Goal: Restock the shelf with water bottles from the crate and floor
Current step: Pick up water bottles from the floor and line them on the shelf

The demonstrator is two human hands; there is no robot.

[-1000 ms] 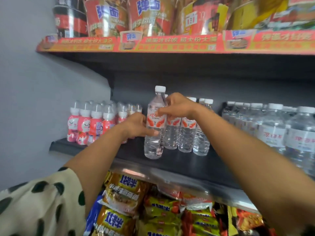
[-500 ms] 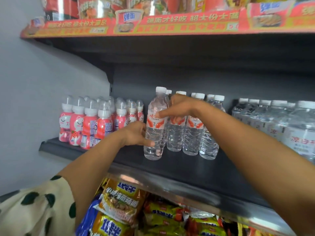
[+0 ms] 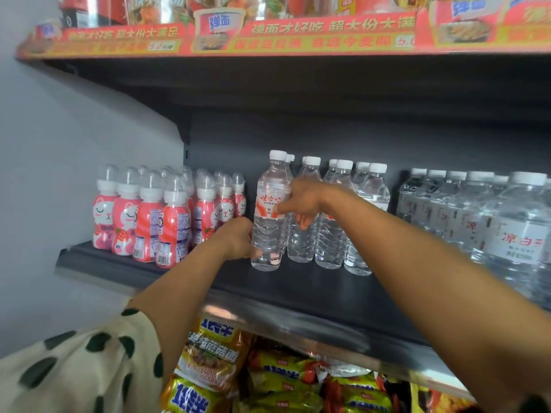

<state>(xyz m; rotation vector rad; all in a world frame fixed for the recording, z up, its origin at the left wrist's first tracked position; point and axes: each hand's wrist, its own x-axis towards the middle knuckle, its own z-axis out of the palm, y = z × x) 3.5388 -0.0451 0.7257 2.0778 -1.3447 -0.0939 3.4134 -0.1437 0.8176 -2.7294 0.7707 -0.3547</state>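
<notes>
Water bottle point(image 3: 269, 216): upright on the dark shelf point(image 3: 313, 293), just right of the pink cat bottles point(image 3: 167, 216).
Left hand point(image 3: 238, 238): fingers curled against its lower body.
Right hand point(image 3: 301, 201): pinching its label.

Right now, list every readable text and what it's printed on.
"弹面才好吃 超大份大满" – red shelf-edge strip.
"弹面" – cup picture on that strip.
"娃哈哈" – label of the held water bottle.
"凉白" – large bottle, right.
Snack packets, pink bottles' barcodes: too blurred.
</notes>
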